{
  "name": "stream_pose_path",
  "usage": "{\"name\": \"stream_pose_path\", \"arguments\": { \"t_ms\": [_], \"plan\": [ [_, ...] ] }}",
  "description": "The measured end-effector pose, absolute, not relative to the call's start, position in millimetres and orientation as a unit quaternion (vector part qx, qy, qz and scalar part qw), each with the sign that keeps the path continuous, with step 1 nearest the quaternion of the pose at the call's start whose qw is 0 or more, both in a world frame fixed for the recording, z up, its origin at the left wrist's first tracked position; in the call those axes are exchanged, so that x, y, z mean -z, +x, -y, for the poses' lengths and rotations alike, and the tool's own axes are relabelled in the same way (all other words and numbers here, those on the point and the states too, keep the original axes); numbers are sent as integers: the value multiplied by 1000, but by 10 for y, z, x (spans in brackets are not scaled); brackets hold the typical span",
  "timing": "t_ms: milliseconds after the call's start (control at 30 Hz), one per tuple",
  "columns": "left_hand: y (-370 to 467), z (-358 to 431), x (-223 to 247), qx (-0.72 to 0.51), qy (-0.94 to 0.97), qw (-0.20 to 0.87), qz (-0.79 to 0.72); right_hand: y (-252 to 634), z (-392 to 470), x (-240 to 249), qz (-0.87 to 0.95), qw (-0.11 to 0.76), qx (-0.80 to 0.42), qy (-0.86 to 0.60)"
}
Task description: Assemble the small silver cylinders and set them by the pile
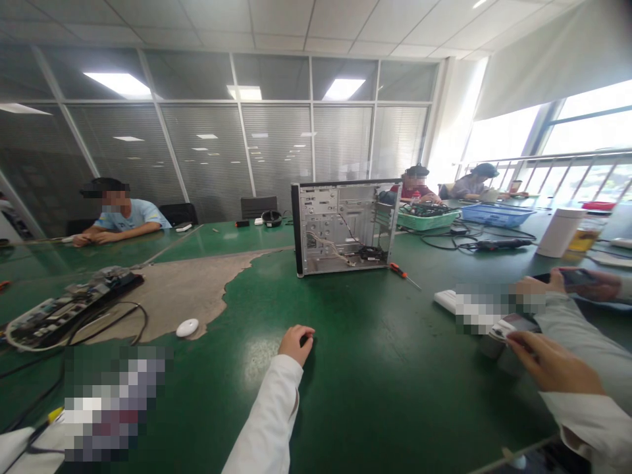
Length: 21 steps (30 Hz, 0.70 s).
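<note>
On the green table my left hand point(297, 343) rests with its fingers curled in, and nothing shows in them. A computer case point(345, 227) stands upright beyond it, its side off and some cables inside. At the right, my right hand point(557, 362) has its thumb and fingers pinched at the edge of a small pale object with a dark top point(494, 342). What exactly the fingertips grip is unclear. A white box-like thing point(447, 301), partly blurred out, lies just past that hand. An orange-handled screwdriver point(399, 270) lies beside the case.
Circuit boards point(74, 306) with cables and a white round object point(187, 328) lie leftward. Beside me, a co-worker's hands hold a phone point(577, 278). Green point(429, 220) and blue baskets point(498, 214), a white bottle point(560, 232) and cables stand farther right. Other people sit across the table.
</note>
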<state>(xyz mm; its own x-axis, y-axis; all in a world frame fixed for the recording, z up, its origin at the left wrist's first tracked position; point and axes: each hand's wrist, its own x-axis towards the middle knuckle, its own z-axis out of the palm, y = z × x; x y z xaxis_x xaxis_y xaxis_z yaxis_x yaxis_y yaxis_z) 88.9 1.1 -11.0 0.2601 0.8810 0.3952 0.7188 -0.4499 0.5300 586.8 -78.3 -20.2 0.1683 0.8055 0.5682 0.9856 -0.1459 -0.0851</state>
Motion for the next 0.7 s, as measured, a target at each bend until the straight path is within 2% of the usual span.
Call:
{"name": "stream_pose_path", "arguments": {
  "t_ms": [167,533,700],
  "plan": [
    [895,-7,90,-336,780,127,-513,5857,810,159,582,205,228,-753],
    [891,-1,83,-331,784,123,-511,5892,804,151,567,235,157,-774],
    [896,1,79,-331,786,122,-508,5702,906,103,563,244,226,-757]
  ]
}}
